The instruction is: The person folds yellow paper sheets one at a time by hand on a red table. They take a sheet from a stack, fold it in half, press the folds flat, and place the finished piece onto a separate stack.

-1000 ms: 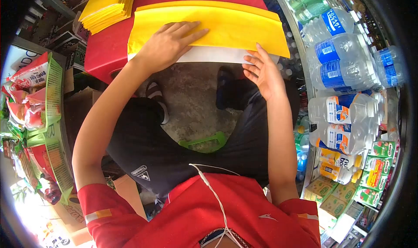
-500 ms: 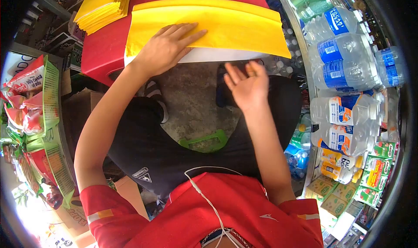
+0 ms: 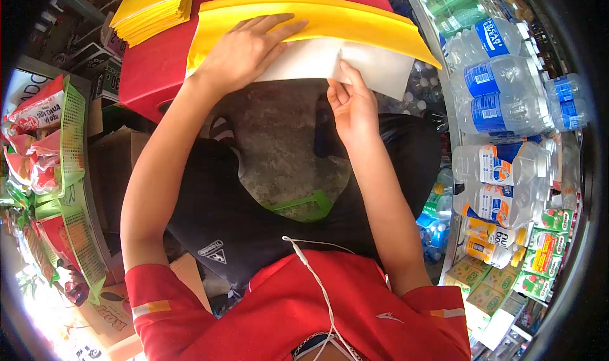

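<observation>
A yellow sheet [image 3: 330,19] lies across the red surface [image 3: 147,75], with a white sheet [image 3: 380,68] showing beneath its near edge. My left hand [image 3: 241,51] rests flat on the yellow sheet's left part, fingers spread. At the near edge of the white sheet, my right hand [image 3: 352,101] pinches the paper between thumb and fingers. The white sheet's right part sticks out past the red surface. A stack of folded yellow sheets [image 3: 152,9] sits at the upper left.
Bottles [image 3: 504,98] and small cartons [image 3: 488,288] line the right side. Green baskets [image 3: 75,132] with snack packets stand at the left. Below, a green plastic piece [image 3: 304,207] shows between my legs above the grey floor [image 3: 279,151].
My right hand has moved up and closed on the white sheet's edge. More of the white sheet shows, and the yellow sheet's right end has shifted up and right.
</observation>
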A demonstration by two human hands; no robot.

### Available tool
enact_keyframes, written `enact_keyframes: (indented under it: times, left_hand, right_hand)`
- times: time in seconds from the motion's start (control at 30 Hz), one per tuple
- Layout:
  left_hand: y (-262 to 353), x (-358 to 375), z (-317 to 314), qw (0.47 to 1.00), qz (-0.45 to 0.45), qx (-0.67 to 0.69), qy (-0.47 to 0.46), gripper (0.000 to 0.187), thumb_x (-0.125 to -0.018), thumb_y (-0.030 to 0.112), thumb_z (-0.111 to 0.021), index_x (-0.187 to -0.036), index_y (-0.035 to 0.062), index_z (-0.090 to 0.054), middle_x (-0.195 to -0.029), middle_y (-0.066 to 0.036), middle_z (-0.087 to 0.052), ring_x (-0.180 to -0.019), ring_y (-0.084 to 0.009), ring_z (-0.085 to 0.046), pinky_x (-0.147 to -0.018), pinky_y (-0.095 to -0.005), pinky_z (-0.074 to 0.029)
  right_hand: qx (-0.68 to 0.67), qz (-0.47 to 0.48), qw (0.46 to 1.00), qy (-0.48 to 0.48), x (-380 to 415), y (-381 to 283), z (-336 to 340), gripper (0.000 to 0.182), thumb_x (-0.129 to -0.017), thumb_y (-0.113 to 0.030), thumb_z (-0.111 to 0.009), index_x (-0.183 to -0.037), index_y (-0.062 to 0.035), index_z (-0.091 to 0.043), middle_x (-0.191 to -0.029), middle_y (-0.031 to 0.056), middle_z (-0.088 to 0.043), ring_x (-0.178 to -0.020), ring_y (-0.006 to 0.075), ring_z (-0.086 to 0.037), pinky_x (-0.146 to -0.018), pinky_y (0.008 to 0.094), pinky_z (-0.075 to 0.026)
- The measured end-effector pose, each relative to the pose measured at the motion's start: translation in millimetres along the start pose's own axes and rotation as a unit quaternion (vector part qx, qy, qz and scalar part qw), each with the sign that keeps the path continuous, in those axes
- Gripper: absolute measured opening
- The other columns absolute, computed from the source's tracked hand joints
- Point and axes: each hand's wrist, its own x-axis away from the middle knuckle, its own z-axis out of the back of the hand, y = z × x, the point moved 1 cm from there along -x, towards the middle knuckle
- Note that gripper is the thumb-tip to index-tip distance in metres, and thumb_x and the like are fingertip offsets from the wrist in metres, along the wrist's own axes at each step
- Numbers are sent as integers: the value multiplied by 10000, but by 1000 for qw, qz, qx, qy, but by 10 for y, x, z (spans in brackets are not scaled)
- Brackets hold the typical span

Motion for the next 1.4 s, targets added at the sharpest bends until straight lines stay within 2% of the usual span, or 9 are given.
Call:
enact_keyframes:
  times: [0.33, 0.5, 0.63, 0.83, 0.93, 1.03, 1.13, 1.23, 1.4]
  left_hand:
    - [-175, -201, -98, 994, -3, -95, 52, 528, -1024, 215, -570, -1543, 209, -473, -1461, -133, -565, -1293, -368, -570, -1099, -470, -458]
    - [-47, -51, -249, 996, -18, -91, 6, 553, -1024, 251, -577, -1562, 218, -453, -1489, -139, -541, -1343, -362, -535, -1129, -467, -437]
    - [-86, 30, -328, 996, -14, -92, -13, 534, -1043, 318, -555, -1555, 196, -461, -1500, -147, -531, -1339, -378, -533, -1125, -469, -441]
    - [-122, 94, -336, 996, 3, -84, -20, 515, -1075, 415, -495, -1528, 170, -496, -1509, -160, -525, -1346, -382, -526, -1143, -471, -421]
    - [-99, 83, -340, 997, 15, -69, -25, 510, -1076, 417, -494, -1515, 158, -515, -1510, -159, -529, -1357, -379, -520, -1155, -468, -407]
    - [-115, 64, -315, 998, 22, -51, -32, 501, -1076, 410, -498, -1502, 148, -533, -1508, -158, -534, -1364, -377, -515, -1159, -466, -401]
    - [-136, 49, -264, 999, 8, -40, -36, 491, -1073, 400, -507, -1488, 140, -550, -1508, -159, -534, -1369, -378, -512, -1160, -465, -400]
    - [-184, 68, -255, 999, -2, -33, -38, 478, -1068, 379, -525, -1476, 133, -564, -1508, -161, -535, -1372, -376, -510, -1160, -466, -401]
    - [-238, 79, -182, 999, 15, 13, -34, 441, -1054, 319, -571, -1444, 114, -586, -1494, -164, -547, -1364, -370, -518, -1158, -458, -404]
  right_hand:
    - [104, 72, 992, -13, -678, -371, -320, 366, -905, -82, -759, -1174, 89, -578, -1101, 176, -663, -877, 281, -732, -723, 319, -684]
    - [96, 59, 986, -124, -524, -492, -112, 387, -1028, -172, -619, -1323, 65, -537, -1277, 220, -627, -1208, 335, -638, -1100, 445, -532]
    - [231, 60, 966, -101, -148, -715, 18, 438, -1021, -209, -635, -1340, 78, -546, -1251, 228, -653, -1107, 306, -693, -998, 416, -575]
    - [533, 200, 820, -58, -175, -838, 225, 313, -992, -227, -684, -1218, -10, -692, -1113, 153, -724, -981, 246, -730, -850, 376, -593]
    - [651, 428, 624, -63, -273, -853, 238, 311, -951, -220, -719, -1203, -40, -694, -1129, 152, -706, -1048, 291, -698, -910, 411, -546]
    - [656, 523, 535, -103, -359, -906, 144, 305, -909, -224, -752, -1165, -68, -704, -1156, 149, -683, -1122, 343, -644, -987, 448, -488]
    - [723, 494, 477, -74, -308, -970, 15, 307, -912, -255, -770, -1162, -80, -733, -1284, 132, -660, -1186, 325, -629, -1007, 432, -491]
    - [697, 501, 495, -129, -404, -944, -55, 299, -902, -262, -767, -1144, -91, -730, -1198, 147, -669, -1140, 346, -629, -1013, 460, -478]
    - [689, 495, 493, -194, -553, -736, -79, 375, -957, -344, -715, -1252, -112, -721, -1336, 164, -643, -1233, 371, -602, -1089, 461, -449]
